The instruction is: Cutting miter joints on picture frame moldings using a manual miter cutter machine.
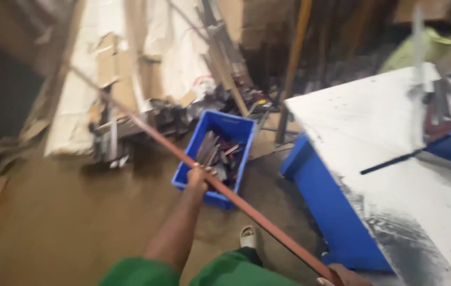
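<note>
Over the brown workshop floor (50,222), left hand (199,177) clenched around a long reddish-brown metal bar (246,209), right hand (345,275) gripping its near end at frame edge. Two spaced grips steady the bar's length above a blue plastic crate (236,130) of metal offcuts, beside a white-topped blue workbench (395,159).

A single view is given, taken from a camera worn on the head and tilted steeply down and forward. The floor (50,222) fills the lower left, seen from standing height. The white tabletop (395,159) is cut off at the right edge, close to the lens. The clutter by the far wall is seen farther off, blurred. No second view is provided, so nothing is shared.
</note>
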